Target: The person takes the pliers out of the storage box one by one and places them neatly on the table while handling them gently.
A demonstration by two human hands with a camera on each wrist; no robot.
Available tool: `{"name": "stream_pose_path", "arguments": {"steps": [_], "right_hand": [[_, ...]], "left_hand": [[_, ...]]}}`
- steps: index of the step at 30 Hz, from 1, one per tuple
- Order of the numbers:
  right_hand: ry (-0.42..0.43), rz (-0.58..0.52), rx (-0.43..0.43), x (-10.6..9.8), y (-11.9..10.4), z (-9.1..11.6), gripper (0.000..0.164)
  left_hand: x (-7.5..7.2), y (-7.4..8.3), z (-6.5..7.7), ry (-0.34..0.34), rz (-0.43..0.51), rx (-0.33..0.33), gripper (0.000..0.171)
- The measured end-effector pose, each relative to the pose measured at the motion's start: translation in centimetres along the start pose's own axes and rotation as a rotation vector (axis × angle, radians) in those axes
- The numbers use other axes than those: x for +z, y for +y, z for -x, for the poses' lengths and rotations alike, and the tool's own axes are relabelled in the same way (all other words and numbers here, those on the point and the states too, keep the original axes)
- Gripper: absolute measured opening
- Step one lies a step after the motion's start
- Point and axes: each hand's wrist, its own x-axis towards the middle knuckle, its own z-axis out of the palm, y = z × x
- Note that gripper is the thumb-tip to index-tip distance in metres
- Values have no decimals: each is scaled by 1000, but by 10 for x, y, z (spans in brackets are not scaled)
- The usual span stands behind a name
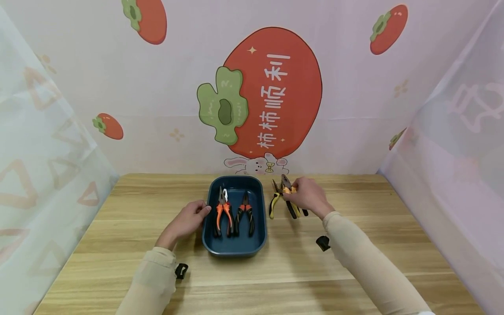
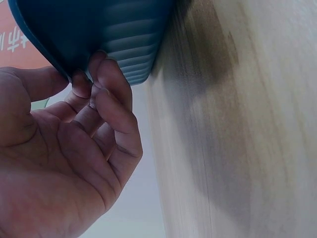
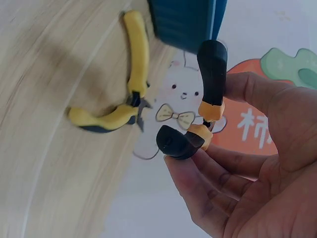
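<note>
My right hand (image 1: pixel 311 195) grips pliers (image 3: pixel 213 74) with black and yellow-orange handles, raised off the table to the right of the tray. Their handles stand spread apart in the right wrist view. Below them, a pair of yellow-and-black pliers (image 3: pixel 138 54) lies spread on the wood. With thumb and fingers, my left hand (image 1: pixel 193 216) pinches the left rim of a dark blue ribbed tray (image 1: pixel 235 253). Inside it lie orange-and-black pliers (image 1: pixel 229 215), a bright metal tip beside their nose, and black pliers with orange collars (image 1: pixel 245 207) to their right.
The wood-grain table (image 1: pixel 275 288) ends at a backdrop (image 1: pixel 342 144) printed with persimmons and a rabbit, close behind the tray. Fabric sides rise at left and right. A small black wrist mount (image 1: pixel 181 271) sticks out by the left sleeve, another (image 1: pixel 323 243) by the right.
</note>
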Motion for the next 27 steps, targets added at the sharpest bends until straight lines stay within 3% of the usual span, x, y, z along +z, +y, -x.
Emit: {"name": "stream_pose_path", "arguments": {"steps": [27], "right_hand": [[-23, 16, 110, 1, 46, -11, 24]], "left_hand": [[1, 0, 0, 9, 14, 4, 27]]}}
